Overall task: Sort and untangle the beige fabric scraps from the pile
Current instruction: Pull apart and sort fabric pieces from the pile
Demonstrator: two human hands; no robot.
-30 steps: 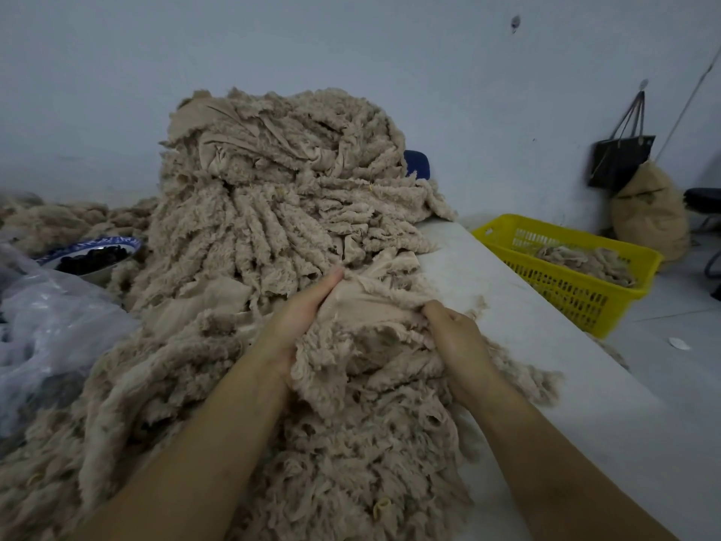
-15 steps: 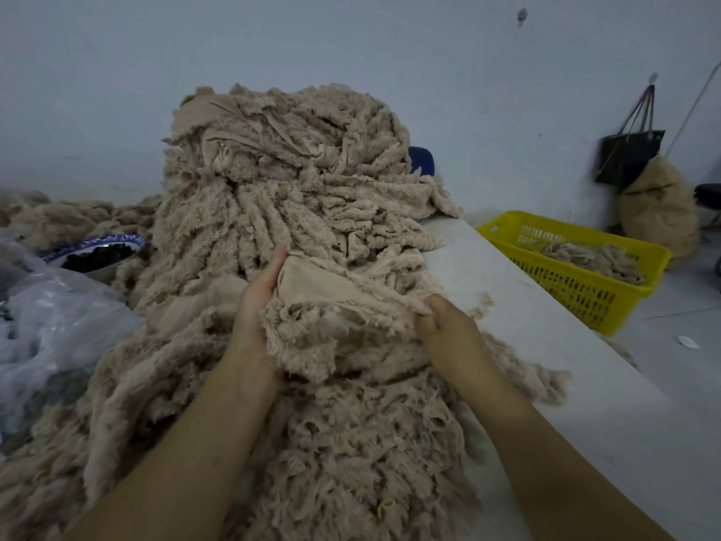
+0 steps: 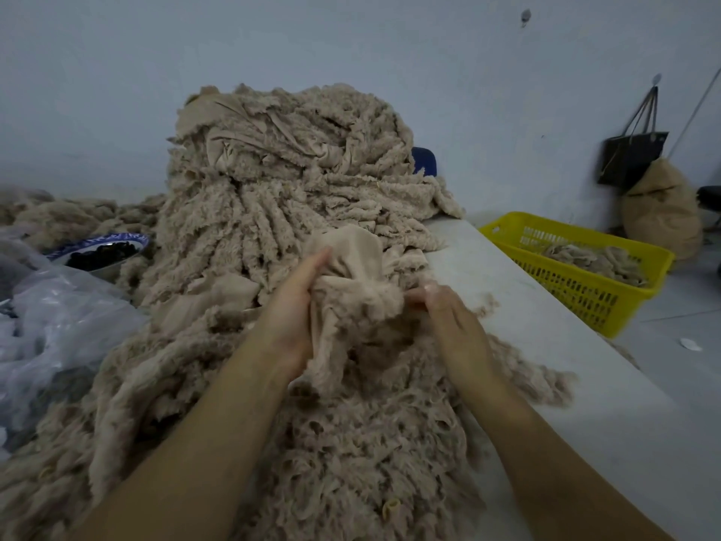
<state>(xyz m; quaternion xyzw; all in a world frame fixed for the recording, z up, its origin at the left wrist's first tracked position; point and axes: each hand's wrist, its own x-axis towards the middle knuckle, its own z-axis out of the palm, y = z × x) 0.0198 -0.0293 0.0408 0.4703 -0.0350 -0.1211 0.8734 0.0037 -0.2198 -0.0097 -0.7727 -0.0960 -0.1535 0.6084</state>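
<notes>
My left hand, centre frame, grips a bunched scrap, fingers curled round its left side and thumb hidden in the cloth. My right hand is just right of it. Its fingers are bent and pinch the scrap's fluffy edge, though the tips are blurred. The scrap is lifted just above the pile, which rises behind it to upper centre and spreads down under both forearms, covering most of the table.

At left a clear bag lies beside a bowl of dark bits. At right, off the table's edge, a yellow basket holds more scraps.
</notes>
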